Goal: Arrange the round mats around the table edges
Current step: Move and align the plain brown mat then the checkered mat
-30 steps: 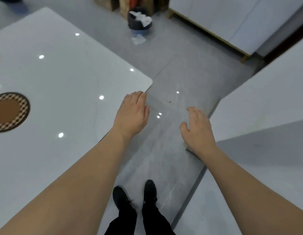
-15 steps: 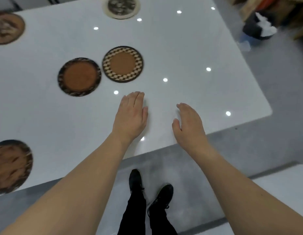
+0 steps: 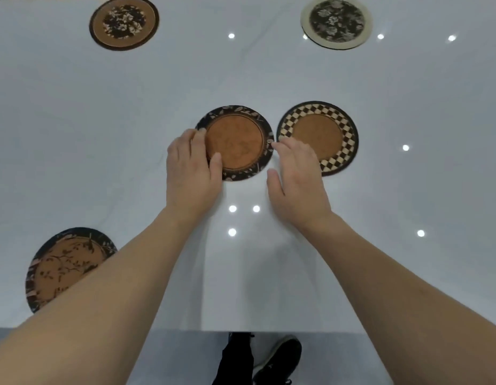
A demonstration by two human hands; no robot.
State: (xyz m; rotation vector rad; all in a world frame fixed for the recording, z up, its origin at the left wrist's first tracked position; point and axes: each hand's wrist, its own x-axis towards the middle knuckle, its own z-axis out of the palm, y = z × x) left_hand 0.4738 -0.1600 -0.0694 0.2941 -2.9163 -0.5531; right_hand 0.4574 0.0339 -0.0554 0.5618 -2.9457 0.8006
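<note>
Left hand (image 3: 190, 168) lies flat on the leaf-rimmed mat (image 3: 235, 143) mid-tabletop (image 3: 74, 129); right hand (image 3: 295, 176) spread, fingertips at its rim. Best slide it flat to the edge, clear of the checkered mat (image 3: 324, 134).

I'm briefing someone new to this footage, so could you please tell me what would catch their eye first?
Two bare hands meet at the middle of the glossy white table: the left hand rests on the round brown mat with a dark leafy border, the right hand beside it, overlapping the round checker-bordered mat. Three more patterned round mats sit nearer the edges.
</note>
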